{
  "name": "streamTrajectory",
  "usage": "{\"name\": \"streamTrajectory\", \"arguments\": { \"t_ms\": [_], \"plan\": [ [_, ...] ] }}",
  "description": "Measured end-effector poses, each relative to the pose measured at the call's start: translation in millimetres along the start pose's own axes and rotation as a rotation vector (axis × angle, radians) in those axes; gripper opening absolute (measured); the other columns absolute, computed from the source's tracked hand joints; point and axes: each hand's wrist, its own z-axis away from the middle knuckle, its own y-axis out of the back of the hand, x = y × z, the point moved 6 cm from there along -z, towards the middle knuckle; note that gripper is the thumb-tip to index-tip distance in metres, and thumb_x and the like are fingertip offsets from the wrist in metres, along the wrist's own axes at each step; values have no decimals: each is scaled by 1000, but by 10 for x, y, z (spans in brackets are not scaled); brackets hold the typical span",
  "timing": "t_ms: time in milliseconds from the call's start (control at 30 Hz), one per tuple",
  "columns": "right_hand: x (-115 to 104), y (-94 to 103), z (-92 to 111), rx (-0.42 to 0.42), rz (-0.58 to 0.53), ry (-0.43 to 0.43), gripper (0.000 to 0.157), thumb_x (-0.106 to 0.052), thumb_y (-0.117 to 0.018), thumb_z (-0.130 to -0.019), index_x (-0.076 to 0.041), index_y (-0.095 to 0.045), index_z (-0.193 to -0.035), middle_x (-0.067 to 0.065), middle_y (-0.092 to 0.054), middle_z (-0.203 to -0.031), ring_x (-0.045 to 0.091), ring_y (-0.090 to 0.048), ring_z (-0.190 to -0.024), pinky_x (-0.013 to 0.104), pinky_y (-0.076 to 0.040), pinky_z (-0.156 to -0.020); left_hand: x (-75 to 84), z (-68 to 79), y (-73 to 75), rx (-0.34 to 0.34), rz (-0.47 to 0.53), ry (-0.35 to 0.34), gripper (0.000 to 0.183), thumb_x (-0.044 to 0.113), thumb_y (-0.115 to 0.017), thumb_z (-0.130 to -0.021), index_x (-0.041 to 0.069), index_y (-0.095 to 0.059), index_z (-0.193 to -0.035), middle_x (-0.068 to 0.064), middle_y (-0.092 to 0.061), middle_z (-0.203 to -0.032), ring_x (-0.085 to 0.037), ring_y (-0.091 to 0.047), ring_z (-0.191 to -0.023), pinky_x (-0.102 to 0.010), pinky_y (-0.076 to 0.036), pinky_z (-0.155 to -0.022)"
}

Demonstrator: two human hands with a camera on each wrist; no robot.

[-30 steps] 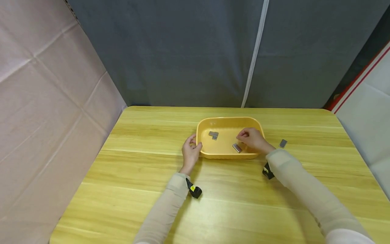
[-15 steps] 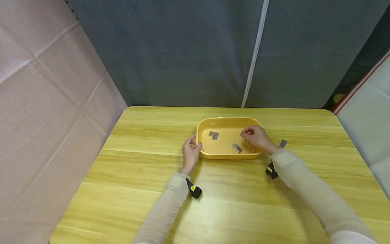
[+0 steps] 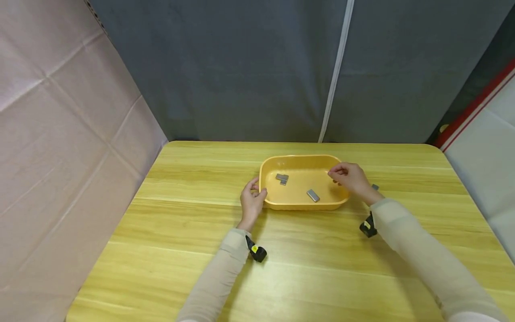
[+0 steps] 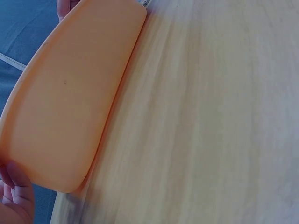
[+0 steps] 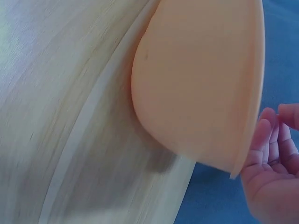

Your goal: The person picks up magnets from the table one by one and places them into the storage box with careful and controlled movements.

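Observation:
A yellow plastic tray (image 3: 301,207) stands on the wooden table. My left hand (image 3: 251,206) grips its left end, thumb over the rim; the left wrist view shows these fingers (image 4: 17,179) at the tray's corner. My right hand (image 3: 351,180) hovers over the tray's right rim, fingers loosely bent, and I see nothing between them. Inside the tray, one grey metallic rectangular block (image 3: 313,195) lies near the front wall. A cluster of smaller grey pieces (image 3: 282,178) lies towards the left. Another grey piece (image 3: 375,187) rests on the table right of the tray, mostly hidden behind my right wrist.
The wooden table (image 3: 306,259) extends around the tray on all sides. Behind its far edge hangs a dark grey curtain (image 3: 241,71) with a pale strip. Light cloth (image 3: 68,156) covers the left side, and a white panel with red stripes (image 3: 491,129) stands at the right.
My right hand has drawn back to the right, from above the block near the front wall to the tray's right rim. My left hand and the tray have stayed put.

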Motion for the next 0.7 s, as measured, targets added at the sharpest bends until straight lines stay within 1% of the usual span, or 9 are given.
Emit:
{"name": "streamTrajectory", "arguments": {
  "t_ms": [100,167,200,233,300,400,467,567,700],
  "plan": [
    [28,45,1,8,1,-1,26,-17,-53,-89,8,-56,-98,25,-57,-90,27,-57,-73,32,-51,-64,10,4,9,-1,3,-6,41,1,-58,-79,0,-52,-120,-11,-46,-88,-6,-40,-48,-15,-34,-40],
    [46,75,6,15,3,-5,26,-18,-53,-89,7,-56,-97,25,-57,-89,31,-57,-76,34,-51,-65,5,2,12,0,-1,0,41,1,-58,-79,1,-52,-120,-11,-46,-88,-7,-40,-49,-16,-34,-40],
    [51,93,12,20,7,-4,27,-18,-52,-89,7,-56,-97,26,-57,-90,34,-56,-78,34,-51,-65,-47,-19,8,3,-4,-1,41,2,-59,-79,2,-52,-119,-9,-46,-87,-7,-41,-49,-17,-35,-41],
    [51,117,21,26,7,-1,27,-18,-52,-90,7,-56,-97,25,-57,-90,32,-56,-77,33,-51,-65,-95,-38,2,7,-10,0,41,3,-59,-79,4,-53,-119,-7,-45,-86,-7,-41,-49,-17,-35,-41],
    [48,173,39,38,1,8,28,-19,-52,-90,8,-57,-97,25,-57,-89,28,-56,-75,28,-50,-63,-101,-40,-1,7,-14,8,41,3,-59,-79,5,-53,-120,-6,-45,-87,-8,-42,-50,-18,-35,-41],
    [48,261,64,59,-13,17,29,-18,-52,-90,9,-56,-98,24,-57,-88,20,-57,-71,25,-50,-61,-94,-44,1,4,-13,5,41,2,-59,-79,3,-53,-119,-7,-46,-88,-7,-41,-49,-17,-35,-41],
    [73,316,78,68,-23,12,30,-19,-51,-90,10,-56,-99,25,-57,-89,16,-57,-70,26,-51,-62,-63,-35,7,-2,-4,1,41,1,-59,-79,2,-53,-119,-10,-46,-88,-6,-41,-49,-16,-34,-41],
    [148,386,94,79,-19,-1,31,-20,-51,-90,9,-56,-100,25,-57,-91,13,-58,-70,26,-51,-63,69,21,19,-9,9,-15,40,-3,-58,-79,-5,-51,-119,-16,-46,-89,-7,-40,-48,-13,-32,-40],
    [273,456,125,89,3,-11,31,-20,-50,-90,9,-56,-99,25,-57,-92,11,-59,-69,27,-51,-62,249,103,31,-15,9,-30,40,-5,-56,-79,-10,-49,-118,-23,-46,-90,-8,-40,-49,-10,-30,-38]
  ]
}}
